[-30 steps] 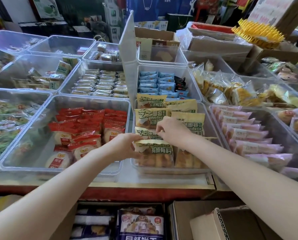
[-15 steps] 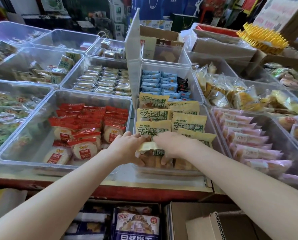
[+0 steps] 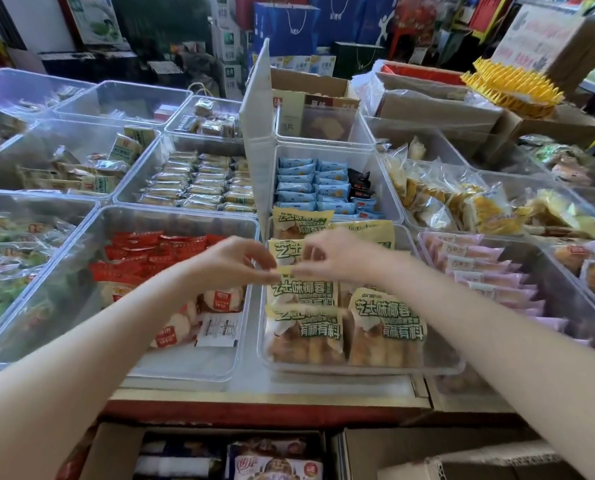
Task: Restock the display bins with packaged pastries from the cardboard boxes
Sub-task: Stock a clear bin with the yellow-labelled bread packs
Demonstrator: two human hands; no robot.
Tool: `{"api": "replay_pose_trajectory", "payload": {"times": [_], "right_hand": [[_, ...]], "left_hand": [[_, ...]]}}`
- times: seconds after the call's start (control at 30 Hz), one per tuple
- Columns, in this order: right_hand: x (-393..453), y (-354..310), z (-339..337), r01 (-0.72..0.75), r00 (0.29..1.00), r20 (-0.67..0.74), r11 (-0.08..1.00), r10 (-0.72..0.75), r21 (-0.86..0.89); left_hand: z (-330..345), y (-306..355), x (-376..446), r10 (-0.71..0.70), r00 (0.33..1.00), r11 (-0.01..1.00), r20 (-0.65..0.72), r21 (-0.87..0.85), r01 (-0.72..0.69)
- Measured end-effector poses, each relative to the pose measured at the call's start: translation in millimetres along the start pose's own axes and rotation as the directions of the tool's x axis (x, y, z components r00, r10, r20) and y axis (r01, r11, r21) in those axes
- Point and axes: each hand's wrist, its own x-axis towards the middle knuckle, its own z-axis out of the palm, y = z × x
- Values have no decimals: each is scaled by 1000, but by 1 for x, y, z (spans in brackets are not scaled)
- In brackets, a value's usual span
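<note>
— What is seen of the place?

— Shop clutter is seen at the far side: blue gift bags (image 3: 286, 27), stacked cartons and a yellow spiked tray (image 3: 512, 85). Nearer, a counter (image 3: 264, 398) is covered by rows of clear plastic display bins.

— And what is held in those bins?

— Red-wrapped round cakes (image 3: 140, 261) are laid in the near left bin (image 3: 185, 370). Blue packets (image 3: 309, 183) are lined up in the middle bin behind, and pink packets (image 3: 486, 271) are ranked in the bin at the right. Below the counter's near edge, an open cardboard box (image 3: 116, 448) with more packaged goods is partly shown.

— Where are the packaged pastries being stocked?

— They are found in the near middle bin (image 3: 358, 368). The yellow pastry packs (image 3: 386, 323) are printed with bold green characters across a pale yellow top, and golden-brown pieces can be made out through the clear lower half. They are overlapped in two columns, near to far.

— How are the hands placed?

— One pack's top edge (image 3: 285, 270) is pinched from both sides, above the left column. It is gripped by the left hand (image 3: 226, 263) with thumb and curled fingers, and by the right hand (image 3: 337, 258) in the same way.
</note>
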Motion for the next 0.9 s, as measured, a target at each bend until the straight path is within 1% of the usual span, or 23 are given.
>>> {"api": "replay_pose_trajectory", "payload": {"times": [0.03, 0.07, 0.1, 0.13, 0.2, 0.27, 0.3, 0.37, 0.4, 0.43, 0.53, 0.57, 0.63, 0.8, 0.9], "right_hand": [[5, 8, -10, -18, 993, -113, 1000, 16, -19], [11, 17, -17, -63, 980, -193, 995, 46, -81], [16, 27, -20, -133, 970, -225, 980, 97, -146], [19, 37, -20, -194, 965, -216, 963, 152, -188], [20, 51, -16, -260, 960, -157, 945, 231, -200], [14, 61, -12, -271, 962, -72, 942, 262, -197], [10, 66, -9, -278, 960, -27, 940, 278, -199], [4, 75, -1, -282, 956, 33, 941, 293, -188], [3, 80, 2, -273, 959, 30, 945, 283, -178], [1, 83, 5, -256, 965, 14, 951, 263, -175], [-6, 86, 3, -205, 976, 44, 969, 213, -135], [-9, 85, 3, -188, 979, 62, 975, 197, -121], [-12, 87, 6, -199, 974, 88, 975, 208, -98], [-5, 90, 21, -251, 942, 185, 954, 280, -166], [4, 86, 18, -201, 937, 241, 954, 254, -225]], "left_hand": [[-6, -1, 4, 11, 994, 998, -109, -52, -17], [-9, -1, 9, 20, 982, 998, -186, -59, -31], [-7, 1, 14, 35, 976, 999, -217, -25, -42], [-4, 3, 20, 63, 974, 998, -216, 38, -56], [8, 12, 30, 146, 974, 977, -175, 178, -115], [19, 22, 36, 223, 968, 946, -113, 265, -187], [24, 27, 39, 238, 969, 927, -68, 313, -206], [34, 31, 44, 203, 979, 858, 35, 475, -195], [38, 32, 45, 167, 984, 821, 68, 542, -177], [41, 33, 46, 145, 987, 807, 71, 569, -159], [44, 38, 48, 173, 985, 823, 4, 548, -147], [44, 40, 48, 178, 984, 823, -3, 548, -147], [45, 42, 47, 186, 983, 822, -1, 548, -155], [53, 38, 44, 167, 985, 823, -34, 555, -120], [54, 39, 43, 162, 986, 830, -35, 546, -117]]}}
